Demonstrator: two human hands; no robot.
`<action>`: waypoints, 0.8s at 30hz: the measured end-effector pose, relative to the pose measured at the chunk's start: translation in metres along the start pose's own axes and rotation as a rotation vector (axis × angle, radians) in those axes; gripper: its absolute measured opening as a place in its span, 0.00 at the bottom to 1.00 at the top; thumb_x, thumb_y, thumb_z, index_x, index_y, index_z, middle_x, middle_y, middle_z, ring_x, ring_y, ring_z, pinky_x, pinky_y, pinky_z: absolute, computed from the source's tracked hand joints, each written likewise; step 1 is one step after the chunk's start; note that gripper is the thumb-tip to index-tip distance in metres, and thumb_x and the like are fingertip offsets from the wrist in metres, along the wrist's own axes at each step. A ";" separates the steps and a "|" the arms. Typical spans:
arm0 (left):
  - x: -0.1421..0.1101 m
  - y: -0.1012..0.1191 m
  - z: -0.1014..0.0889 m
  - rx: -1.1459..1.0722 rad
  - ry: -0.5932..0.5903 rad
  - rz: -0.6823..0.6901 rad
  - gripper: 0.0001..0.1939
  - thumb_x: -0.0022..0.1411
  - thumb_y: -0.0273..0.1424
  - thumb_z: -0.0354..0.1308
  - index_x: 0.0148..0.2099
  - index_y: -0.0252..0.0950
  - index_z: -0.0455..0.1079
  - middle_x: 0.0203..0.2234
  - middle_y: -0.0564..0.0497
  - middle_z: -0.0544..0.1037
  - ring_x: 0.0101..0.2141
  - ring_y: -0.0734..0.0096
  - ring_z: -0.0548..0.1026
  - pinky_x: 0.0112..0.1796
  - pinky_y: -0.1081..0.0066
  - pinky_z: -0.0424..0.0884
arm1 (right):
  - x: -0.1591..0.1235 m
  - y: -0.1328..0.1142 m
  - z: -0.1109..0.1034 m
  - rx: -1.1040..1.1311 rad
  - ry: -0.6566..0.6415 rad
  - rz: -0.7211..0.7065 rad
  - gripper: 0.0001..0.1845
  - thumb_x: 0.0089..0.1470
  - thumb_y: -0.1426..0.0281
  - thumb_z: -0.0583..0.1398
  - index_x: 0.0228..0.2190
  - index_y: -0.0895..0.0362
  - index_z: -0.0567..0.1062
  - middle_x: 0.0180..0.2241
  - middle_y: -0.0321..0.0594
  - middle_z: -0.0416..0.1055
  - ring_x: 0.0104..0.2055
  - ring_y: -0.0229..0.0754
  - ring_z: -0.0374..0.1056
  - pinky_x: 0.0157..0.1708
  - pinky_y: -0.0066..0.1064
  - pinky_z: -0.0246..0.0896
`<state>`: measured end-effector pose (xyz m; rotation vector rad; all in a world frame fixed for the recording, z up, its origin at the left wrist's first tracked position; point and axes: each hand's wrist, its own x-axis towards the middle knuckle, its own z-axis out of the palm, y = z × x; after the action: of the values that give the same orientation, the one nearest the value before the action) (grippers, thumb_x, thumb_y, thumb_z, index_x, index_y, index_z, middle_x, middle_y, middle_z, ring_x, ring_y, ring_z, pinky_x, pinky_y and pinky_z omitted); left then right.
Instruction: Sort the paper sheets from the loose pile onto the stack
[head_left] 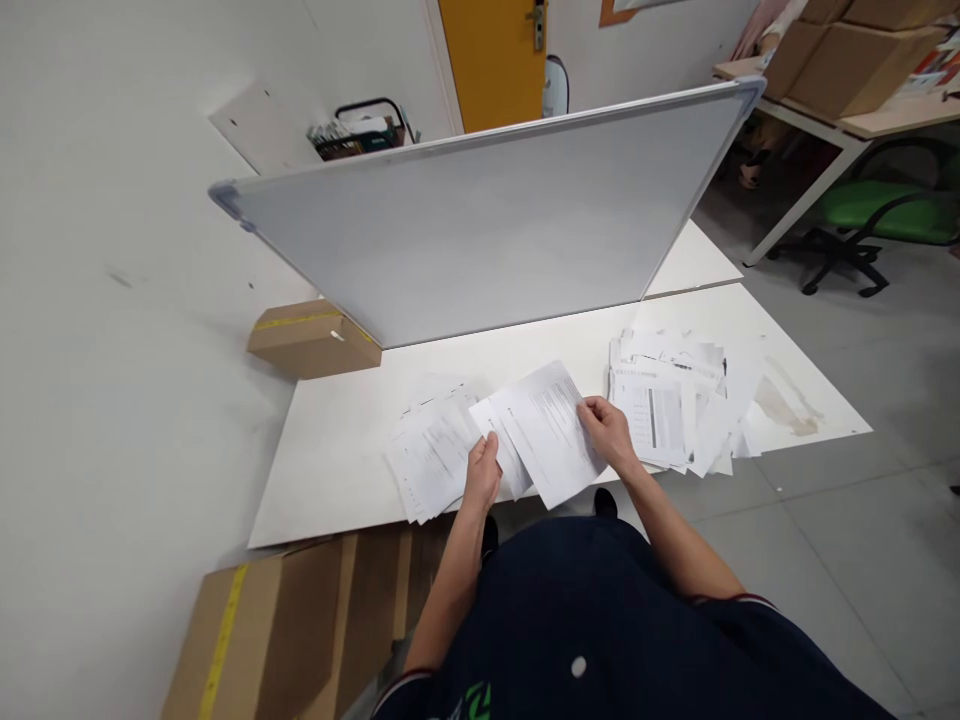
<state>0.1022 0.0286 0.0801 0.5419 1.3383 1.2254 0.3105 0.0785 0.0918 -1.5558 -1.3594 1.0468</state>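
Print too small to read
The held sheets [551, 435] show illegible lines — yellow door [491, 60] cut by top edge, near-left carton [259, 630] by bottom.

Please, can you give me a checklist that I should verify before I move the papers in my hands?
1. Right hand grips the front sheet at its edge: ok.
2. Left hand holds the rear sheet: ok.
3. The two held sheets are fully apart: not ok, they overlap.
4. Left pile has aligned edges: not ok, its sheets are fanned out.
5. Right pile is neat: not ok, its papers lie at different angles.
6. Small print on the front sheet is readable: cannot tell, too small here.
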 end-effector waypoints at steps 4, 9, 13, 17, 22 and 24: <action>-0.006 0.003 0.004 0.033 0.000 0.014 0.21 0.49 0.49 0.58 0.32 0.34 0.68 0.20 0.53 0.70 0.29 0.70 0.70 0.32 0.72 0.66 | -0.009 0.002 0.020 -0.056 -0.030 -0.027 0.14 0.51 0.59 0.52 0.27 0.55 0.70 0.23 0.35 0.66 0.26 0.38 0.61 0.26 0.28 0.54; -0.006 -0.001 -0.001 0.009 -0.001 0.053 0.20 0.52 0.46 0.58 0.38 0.34 0.70 0.27 0.49 0.75 0.35 0.67 0.72 0.39 0.70 0.66 | -0.011 0.005 0.028 -0.016 -0.065 -0.008 0.14 0.51 0.58 0.54 0.32 0.55 0.70 0.29 0.38 0.71 0.30 0.40 0.65 0.30 0.30 0.58; -0.005 -0.001 -0.005 0.074 -0.015 0.059 0.17 0.51 0.44 0.59 0.34 0.34 0.70 0.24 0.51 0.74 0.34 0.67 0.72 0.37 0.70 0.67 | 0.000 0.010 0.018 0.124 -0.190 -0.007 0.25 0.45 0.59 0.60 0.45 0.54 0.68 0.46 0.45 0.69 0.46 0.44 0.65 0.42 0.36 0.60; -0.002 0.000 -0.006 0.115 -0.102 0.128 0.17 0.50 0.41 0.61 0.38 0.35 0.71 0.29 0.49 0.76 0.38 0.65 0.72 0.41 0.69 0.66 | 0.006 0.021 0.013 0.330 -0.548 0.075 0.20 0.45 0.59 0.60 0.39 0.57 0.73 0.36 0.42 0.74 0.40 0.45 0.68 0.41 0.39 0.62; 0.005 -0.010 -0.008 0.172 -0.078 0.204 0.14 0.48 0.38 0.62 0.36 0.34 0.73 0.29 0.49 0.77 0.34 0.66 0.72 0.39 0.70 0.66 | 0.004 0.043 0.021 0.270 -0.409 0.014 0.14 0.45 0.62 0.60 0.34 0.56 0.75 0.32 0.38 0.74 0.36 0.45 0.68 0.39 0.37 0.62; 0.007 -0.014 -0.009 0.215 -0.080 0.217 0.14 0.49 0.37 0.62 0.37 0.35 0.74 0.31 0.49 0.77 0.35 0.67 0.72 0.39 0.70 0.65 | 0.003 0.053 0.026 0.261 -0.365 -0.006 0.14 0.46 0.62 0.60 0.33 0.56 0.75 0.32 0.38 0.74 0.36 0.44 0.68 0.39 0.36 0.62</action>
<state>0.0972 0.0269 0.0625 0.8996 1.3775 1.2262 0.3043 0.0769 0.0329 -1.2069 -1.3952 1.4937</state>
